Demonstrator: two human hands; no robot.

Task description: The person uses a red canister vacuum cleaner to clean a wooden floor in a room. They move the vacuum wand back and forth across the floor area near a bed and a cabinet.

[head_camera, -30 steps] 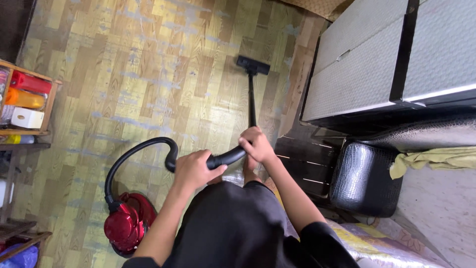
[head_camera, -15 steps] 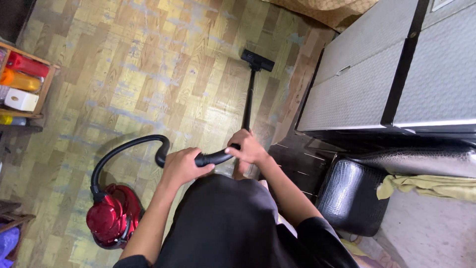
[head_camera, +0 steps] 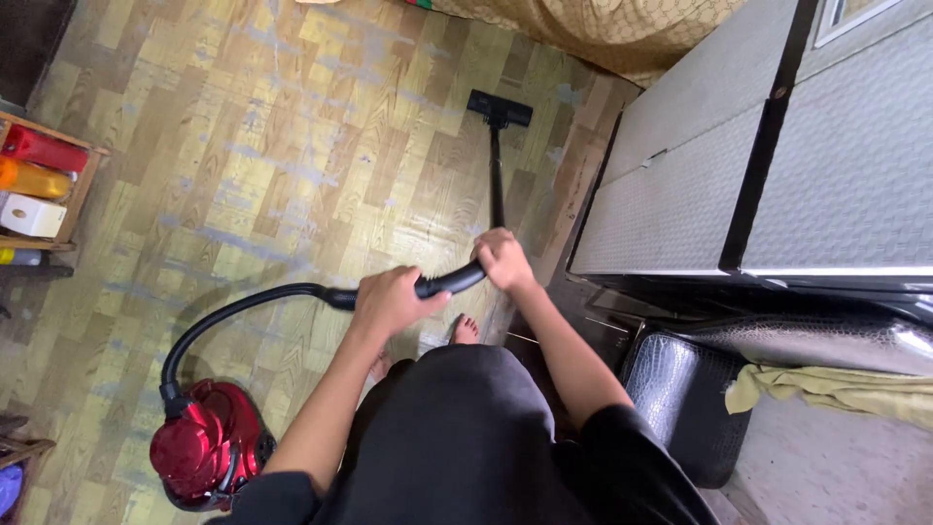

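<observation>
Covering most of the frame, a worn wood-pattern floor (head_camera: 253, 146) is seen from above. A grey textured cabinet (head_camera: 777, 156) with a black dividing strip is set across the upper right, and a patterned beige fabric (head_camera: 603, 29) is draped along the top edge. A black crocodile-textured stool (head_camera: 680, 399) is placed at the lower right, with a yellow-green cloth (head_camera: 826, 389) laid just beside it. A red canister vacuum cleaner (head_camera: 204, 447) is parked at the lower left, and its black hose (head_camera: 224, 316) is arched up toward the centre. A wooden shelf (head_camera: 44, 194) with red, orange and white containers is seen at the left edge. The black curved vacuum handle (head_camera: 449, 282) is held in the middle of the frame; from it a black wand (head_camera: 496, 175) is run upward to the floor nozzle (head_camera: 500, 107), which is rested on the floor near the fabric. The left hand (head_camera: 389, 301) is closed around the hose end of the handle, and the right hand (head_camera: 503, 258) is wrapped around its upper end where the wand is joined. A bare foot (head_camera: 465, 331) is seen just below the handle.
</observation>
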